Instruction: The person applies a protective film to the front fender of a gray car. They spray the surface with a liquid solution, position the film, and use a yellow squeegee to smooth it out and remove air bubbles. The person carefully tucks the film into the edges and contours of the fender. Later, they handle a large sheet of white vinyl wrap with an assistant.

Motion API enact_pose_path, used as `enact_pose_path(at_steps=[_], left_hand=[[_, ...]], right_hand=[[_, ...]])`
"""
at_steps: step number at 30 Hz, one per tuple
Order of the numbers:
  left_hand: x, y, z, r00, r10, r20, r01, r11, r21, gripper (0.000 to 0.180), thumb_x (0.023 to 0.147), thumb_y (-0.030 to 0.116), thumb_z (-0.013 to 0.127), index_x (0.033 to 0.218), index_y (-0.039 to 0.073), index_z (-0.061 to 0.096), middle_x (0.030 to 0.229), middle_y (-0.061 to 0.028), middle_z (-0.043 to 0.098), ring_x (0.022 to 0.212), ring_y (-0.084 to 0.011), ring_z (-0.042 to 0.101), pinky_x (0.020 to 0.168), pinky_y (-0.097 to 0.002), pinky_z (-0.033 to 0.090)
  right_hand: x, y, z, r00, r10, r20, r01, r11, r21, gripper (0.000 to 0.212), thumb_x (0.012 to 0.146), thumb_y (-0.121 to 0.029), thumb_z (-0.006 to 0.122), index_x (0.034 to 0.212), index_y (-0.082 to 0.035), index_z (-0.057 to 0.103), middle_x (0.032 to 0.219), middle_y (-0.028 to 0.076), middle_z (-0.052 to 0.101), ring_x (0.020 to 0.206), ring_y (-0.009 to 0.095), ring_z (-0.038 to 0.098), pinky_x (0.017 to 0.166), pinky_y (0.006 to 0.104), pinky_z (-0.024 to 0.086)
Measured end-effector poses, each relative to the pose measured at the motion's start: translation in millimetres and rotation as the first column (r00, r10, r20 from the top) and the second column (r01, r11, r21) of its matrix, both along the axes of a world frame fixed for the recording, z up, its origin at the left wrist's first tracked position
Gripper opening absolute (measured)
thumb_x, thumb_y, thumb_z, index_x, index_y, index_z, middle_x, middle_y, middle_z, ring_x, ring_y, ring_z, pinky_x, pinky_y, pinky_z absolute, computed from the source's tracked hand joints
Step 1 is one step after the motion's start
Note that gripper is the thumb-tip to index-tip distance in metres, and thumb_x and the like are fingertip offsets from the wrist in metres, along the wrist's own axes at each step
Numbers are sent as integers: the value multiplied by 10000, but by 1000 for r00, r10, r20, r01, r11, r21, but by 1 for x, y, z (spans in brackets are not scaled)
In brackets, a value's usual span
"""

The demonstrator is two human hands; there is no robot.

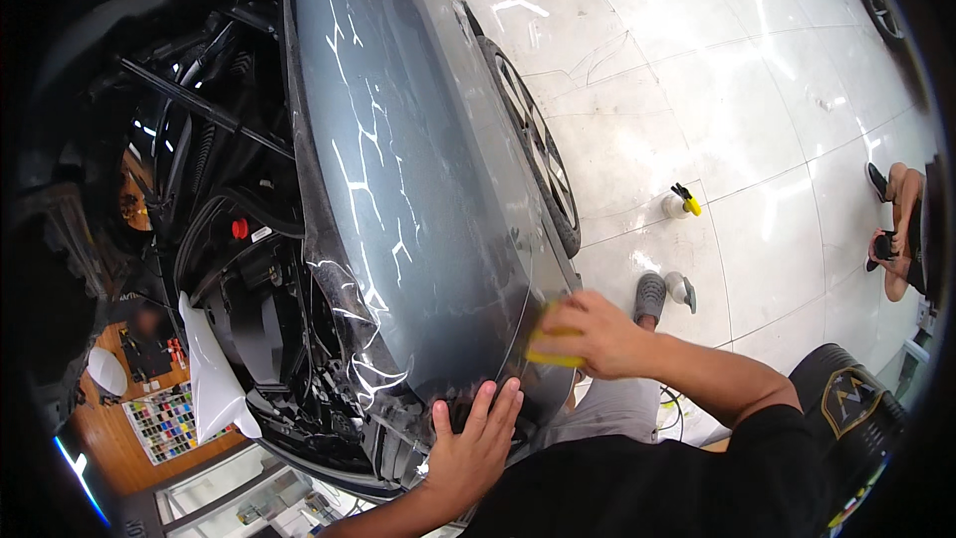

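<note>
Fender (418, 209), grey and glossy, is filling the middle of the head view, open engine bay (249, 299) on its left, wheel (533, 139) on its right. Right hand (600, 336) is curling round a yellow pad (556, 335), grip closed on it, pad lying against the panel's outer side near its lower end. Left hand (478, 435) is holding nothing; grip loose, fingers spreading over the dark lower end.

Risks, as I'm judging them: grit under the pad could be scratching the gloss; uneven pressure could be leaving streaks. Puckered, shiny edge (363, 339) beside the bay is looking like loose film; left fingers, resting close by, could be snagging or creasing it. Grey-topped bottle (681, 292) is standing just beside a clog-shod foot (650, 296); a careless step could be tipping it. Yellow-headed bottle (687, 201) is standing farther out, safer.

Hard to make out: pad is blurring, its contact face and the right thumb are hiding from me. Panel's lowest end is disappearing behind the left hand and black shirt (647, 488). Another person (901, 229) is showing at the far right, cut off by the lens rim; the dark thing in their hands is staying unclear.
</note>
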State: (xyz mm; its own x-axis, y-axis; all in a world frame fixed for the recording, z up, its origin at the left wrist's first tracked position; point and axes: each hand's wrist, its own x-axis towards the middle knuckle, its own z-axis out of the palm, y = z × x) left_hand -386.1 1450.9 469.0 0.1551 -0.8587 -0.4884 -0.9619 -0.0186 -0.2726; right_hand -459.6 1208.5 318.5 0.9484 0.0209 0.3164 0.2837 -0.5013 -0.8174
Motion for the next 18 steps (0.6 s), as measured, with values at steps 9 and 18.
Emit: enact_pose_path(at_steps=[9,18], left_hand=[[6,-9,8,998,-34,-52,35,999,19,564,857,319,578,1397,164,526,1588,-51,281,1463,-304,230,980,-705,301],[5,3,4,998,-13,-61,12,1000,-3,552,867,277,523,1403,144,523,1576,-73,308,1458,-313,248,1010,-702,269]], right_hand=[[277,-214,102,768,-597,234,634,759,-145,403,857,-75,536,1248,-130,615,1076,168,691,934,359,662,853,418,528],[138,-80,46,909,-300,290,370,901,-226,401,856,-24,591,1221,-174,663,1233,89,640,1129,276,588,961,421,453]])
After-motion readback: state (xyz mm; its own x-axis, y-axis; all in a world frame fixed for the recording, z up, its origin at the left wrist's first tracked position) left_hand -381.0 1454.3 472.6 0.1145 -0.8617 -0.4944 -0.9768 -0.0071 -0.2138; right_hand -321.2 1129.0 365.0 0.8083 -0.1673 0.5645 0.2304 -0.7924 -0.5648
